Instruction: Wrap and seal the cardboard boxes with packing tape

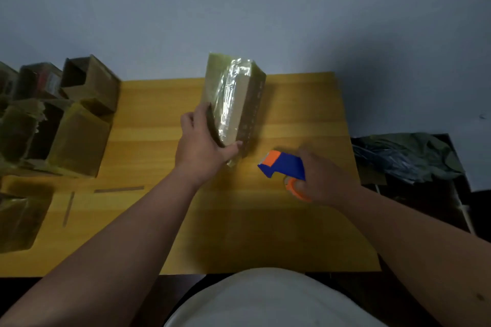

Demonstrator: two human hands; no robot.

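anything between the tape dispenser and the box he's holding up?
Nothing visible. The right hand grips the blue and orange tape dispenser just right of the box, which the left hand holds tilted on the yellow table. Only bare tabletop shows in the gap between dispenser and box.

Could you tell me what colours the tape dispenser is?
The tape dispenser is blue with orange parts, seen in the head view.
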